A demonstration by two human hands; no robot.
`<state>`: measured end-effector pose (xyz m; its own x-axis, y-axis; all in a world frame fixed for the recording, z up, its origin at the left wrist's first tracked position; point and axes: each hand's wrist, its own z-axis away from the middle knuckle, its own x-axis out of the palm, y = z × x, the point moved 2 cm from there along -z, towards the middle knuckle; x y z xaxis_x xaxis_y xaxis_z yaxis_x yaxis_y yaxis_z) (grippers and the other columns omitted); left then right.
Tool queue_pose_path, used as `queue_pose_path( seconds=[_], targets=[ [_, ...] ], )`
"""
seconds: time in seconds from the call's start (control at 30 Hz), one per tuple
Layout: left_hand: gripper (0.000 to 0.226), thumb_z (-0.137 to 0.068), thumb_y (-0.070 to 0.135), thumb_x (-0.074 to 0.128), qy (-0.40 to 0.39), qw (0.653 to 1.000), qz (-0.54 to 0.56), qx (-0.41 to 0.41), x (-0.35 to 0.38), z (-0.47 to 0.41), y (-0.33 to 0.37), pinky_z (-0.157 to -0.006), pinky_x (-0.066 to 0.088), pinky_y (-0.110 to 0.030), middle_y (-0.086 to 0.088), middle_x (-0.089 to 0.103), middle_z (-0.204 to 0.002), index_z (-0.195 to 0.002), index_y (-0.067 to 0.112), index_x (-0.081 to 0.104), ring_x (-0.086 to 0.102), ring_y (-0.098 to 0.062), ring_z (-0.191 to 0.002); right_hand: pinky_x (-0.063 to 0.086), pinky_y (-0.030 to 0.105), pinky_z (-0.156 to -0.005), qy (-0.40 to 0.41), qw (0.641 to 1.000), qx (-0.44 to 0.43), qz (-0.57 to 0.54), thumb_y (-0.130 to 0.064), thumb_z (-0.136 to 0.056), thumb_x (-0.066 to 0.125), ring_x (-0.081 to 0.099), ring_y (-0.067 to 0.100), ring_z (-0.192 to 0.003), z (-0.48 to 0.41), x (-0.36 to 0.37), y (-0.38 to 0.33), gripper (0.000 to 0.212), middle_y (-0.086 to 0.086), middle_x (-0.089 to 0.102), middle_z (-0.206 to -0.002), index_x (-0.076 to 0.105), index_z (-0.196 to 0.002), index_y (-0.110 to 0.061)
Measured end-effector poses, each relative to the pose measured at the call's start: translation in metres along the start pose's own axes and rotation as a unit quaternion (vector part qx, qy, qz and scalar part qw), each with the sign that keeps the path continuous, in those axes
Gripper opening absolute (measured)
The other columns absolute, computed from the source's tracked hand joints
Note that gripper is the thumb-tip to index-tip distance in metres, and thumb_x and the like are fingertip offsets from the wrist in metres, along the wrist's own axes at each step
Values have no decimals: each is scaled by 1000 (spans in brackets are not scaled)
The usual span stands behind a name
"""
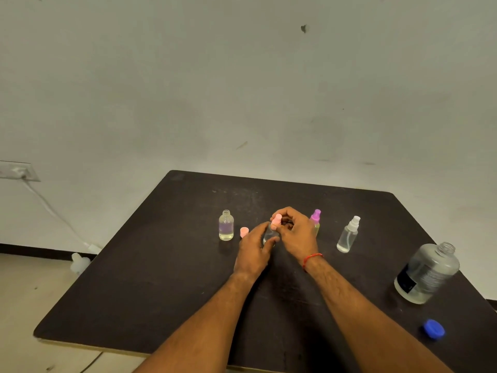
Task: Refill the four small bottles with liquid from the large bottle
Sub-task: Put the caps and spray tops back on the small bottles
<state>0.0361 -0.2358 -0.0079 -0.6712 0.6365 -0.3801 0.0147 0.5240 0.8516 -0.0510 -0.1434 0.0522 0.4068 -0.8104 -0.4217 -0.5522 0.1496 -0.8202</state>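
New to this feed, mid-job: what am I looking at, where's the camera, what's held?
No machine here: a person's two bare hands, filmed by one head-worn camera looking down at a dark table. The left hand holds a small clear round bottle; the right hand pinches a pink plastic cap at its top. Also there: an uncapped small clear bottle, a loose pink cap beside it, a magenta-topped spray bottle, a white-topped spray bottle, a large clear open bottle, a blue cap.
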Motion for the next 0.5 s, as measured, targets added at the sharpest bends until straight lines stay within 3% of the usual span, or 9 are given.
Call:
queue_pose_path(
  seconds=[0.13,0.23,0.37,0.5],
  targets=[
    [23,-99,14,57,14,1000,11,0,0,2,2,-84,57,-32,11,71,-98,-118,24,66,67,-6,-91,49,15,-70,43,998,-19,52,-15,-83,73,61,5,-81,4,9,-4,13,0,63,-88,64,-86,-23],
    [24,-99,7,53,24,1000,2,-2,-2,4,2,-79,54,-26,16,68,-89,-113,23,66,66,-6,-83,52,20,-70,75,995,-35,57,-23,-88,69,60,9,-82,7,14,-9,8,-2,61,-86,62,-87,-22],
    [26,-99,12,56,16,1000,0,-12,-1,2,1,-90,55,-32,15,70,-94,-118,28,65,67,-5,-88,55,24,-71,80,995,-23,59,-19,-88,70,61,8,-83,6,18,-2,9,-3,63,-87,62,-89,-24],
    [35,-98,16,64,12,1000,-10,-5,0,-1,1,-107,47,-33,24,67,-111,-129,32,61,61,9,-103,58,27,-74,88,995,13,38,-12,-84,73,65,7,-83,-2,13,7,15,-5,67,-85,65,-89,-24]
  ],
)
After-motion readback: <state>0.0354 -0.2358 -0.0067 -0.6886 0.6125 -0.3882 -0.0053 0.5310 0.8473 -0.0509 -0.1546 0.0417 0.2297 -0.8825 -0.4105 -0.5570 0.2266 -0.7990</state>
